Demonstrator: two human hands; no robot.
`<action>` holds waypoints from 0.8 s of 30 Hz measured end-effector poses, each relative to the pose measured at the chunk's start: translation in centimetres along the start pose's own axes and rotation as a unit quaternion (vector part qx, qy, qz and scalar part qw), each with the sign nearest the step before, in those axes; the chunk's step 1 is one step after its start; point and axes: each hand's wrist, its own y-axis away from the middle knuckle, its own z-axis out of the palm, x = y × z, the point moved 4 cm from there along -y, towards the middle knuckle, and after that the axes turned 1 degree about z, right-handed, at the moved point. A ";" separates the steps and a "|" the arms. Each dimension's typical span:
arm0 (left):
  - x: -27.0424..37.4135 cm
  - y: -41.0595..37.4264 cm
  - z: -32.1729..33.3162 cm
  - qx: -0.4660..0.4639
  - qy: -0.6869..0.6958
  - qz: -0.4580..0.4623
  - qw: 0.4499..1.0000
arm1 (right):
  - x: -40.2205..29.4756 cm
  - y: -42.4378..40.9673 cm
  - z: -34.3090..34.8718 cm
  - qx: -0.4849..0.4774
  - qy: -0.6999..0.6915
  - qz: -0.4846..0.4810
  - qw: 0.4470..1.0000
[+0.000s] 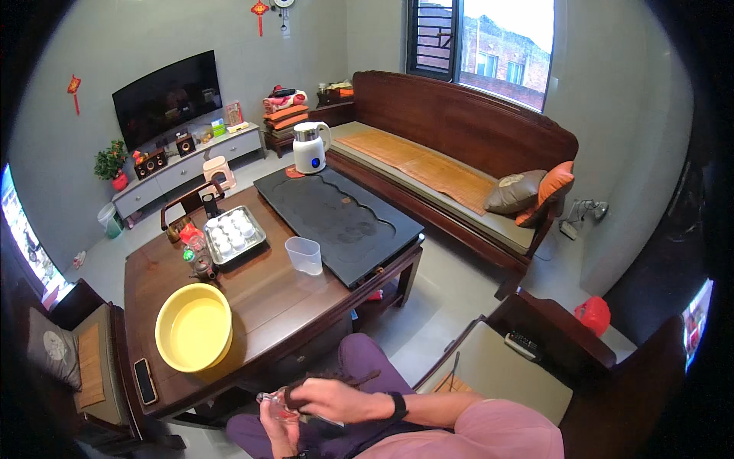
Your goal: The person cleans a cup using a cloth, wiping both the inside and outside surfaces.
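Note:
Over my lap, my left hand grips a small clear glass vessel; its exact kind is hard to make out. My right hand presses a dark brown cloth against the glass, and one end of the cloth trails out past the wrist. The fingers cover much of the vessel. Ahead on the wooden table stands a yellow plastic basin holding what looks like water. Beyond it are a small dark teapot and a metal tray of several white cups.
A translucent plastic container stands beside the black tea tray. A white electric kettle is at its far corner. A phone lies near the table's left edge. A wooden bench runs behind; a remote rests on the right seat.

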 end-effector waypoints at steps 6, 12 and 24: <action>1.0 0.8 1.7 0.048 -0.059 0.031 0.997 | 2.3 1.7 3.7 -0.110 0.172 -0.094 0.974; -0.7 -0.8 1.1 -0.036 -0.284 0.008 0.958 | 6.4 2.2 4.8 -0.231 0.116 -0.004 0.966; 0.1 0.2 0.2 0.020 -0.187 0.031 0.982 | 6.7 3.0 5.3 -0.241 -0.204 0.168 0.934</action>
